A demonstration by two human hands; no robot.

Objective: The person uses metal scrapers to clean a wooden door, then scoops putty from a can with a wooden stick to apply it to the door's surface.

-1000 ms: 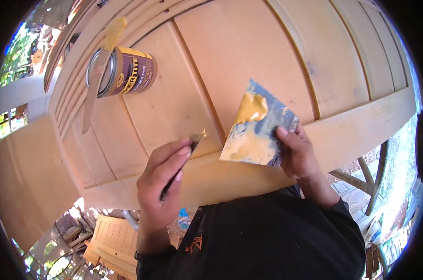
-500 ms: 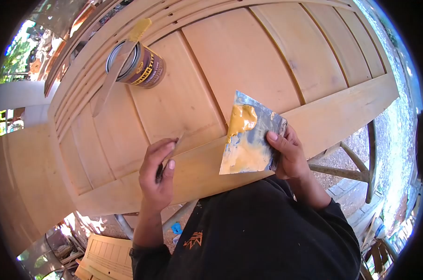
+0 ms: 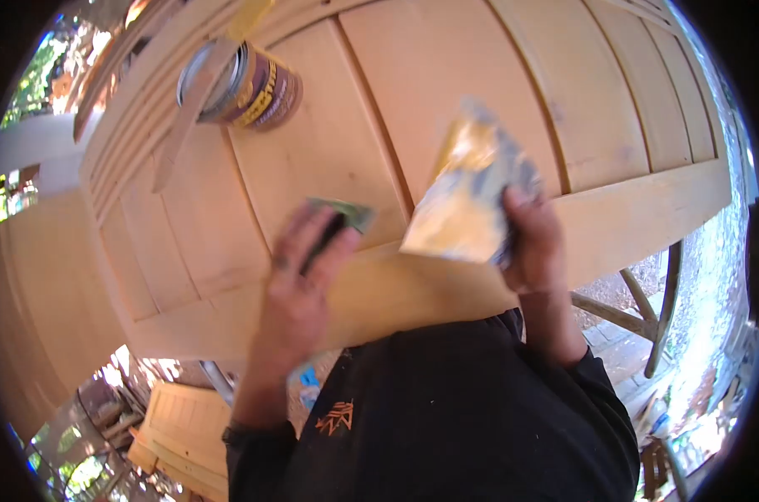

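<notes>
My left hand [image 3: 300,276] is closed around a small flat scraper [image 3: 356,215], dark with a greenish, shiny blade; motion blurs it. My right hand [image 3: 537,243] grips a metal plate [image 3: 471,188] by its right side, thumb on top. Yellow putty [image 3: 473,144] lies thick on the plate's upper part and smeared pale across the rest. Both hands hover over the near rail of a panelled wooden door [image 3: 446,67]. Beyond my left hand stands a brown tin [image 3: 266,92] with yellow lettering, and a flat wooden stick [image 3: 191,109] tipped with yellow putty lies across its mouth.
The door rests on wooden supports, with a trestle leg [image 3: 668,309] at the right. Another wooden board [image 3: 41,293] lies at the left. A smaller panelled piece [image 3: 183,435] sits low on the ground, bottom left.
My left hand has turned and moved slightly right, bringing the scraper's face into view. My right hand has raised and tilted the plate. The camera view has shifted a little.
</notes>
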